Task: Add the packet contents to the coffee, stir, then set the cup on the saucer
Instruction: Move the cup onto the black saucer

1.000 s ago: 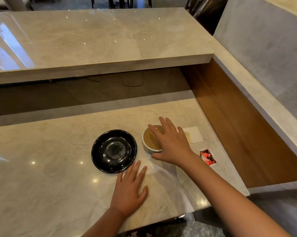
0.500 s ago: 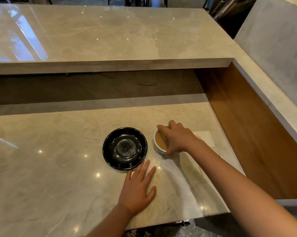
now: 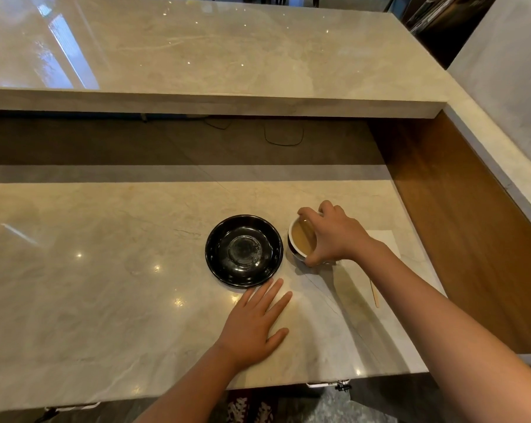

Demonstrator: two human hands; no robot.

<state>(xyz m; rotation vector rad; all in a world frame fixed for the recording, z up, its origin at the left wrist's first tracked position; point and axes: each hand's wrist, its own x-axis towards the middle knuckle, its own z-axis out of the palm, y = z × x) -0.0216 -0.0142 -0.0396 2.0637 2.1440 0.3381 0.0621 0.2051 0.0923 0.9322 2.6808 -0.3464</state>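
Note:
A cup [image 3: 297, 244] of light brown coffee, white inside and dark outside, stands on the marble counter just right of a glossy black saucer [image 3: 243, 250]. My right hand [image 3: 334, 236] grips the cup from above and from the right, fingers curled over the far rim and thumb at the near side. My left hand [image 3: 253, 323] lies flat on the counter, fingers spread, just in front of the saucer and holding nothing. A thin wooden stir stick [image 3: 374, 294] lies on the counter beside my right forearm.
A white napkin [image 3: 386, 244] lies behind my right wrist. A raised marble ledge [image 3: 215, 102] runs along the back, and a wooden side wall [image 3: 459, 227] closes off the right. The counter's front edge [image 3: 288, 384] is close below my arms.
My right hand has gone from hovering flat over the cup to clasping it by the rim and side. The left hand has stayed flat on the counter. The view shifted.

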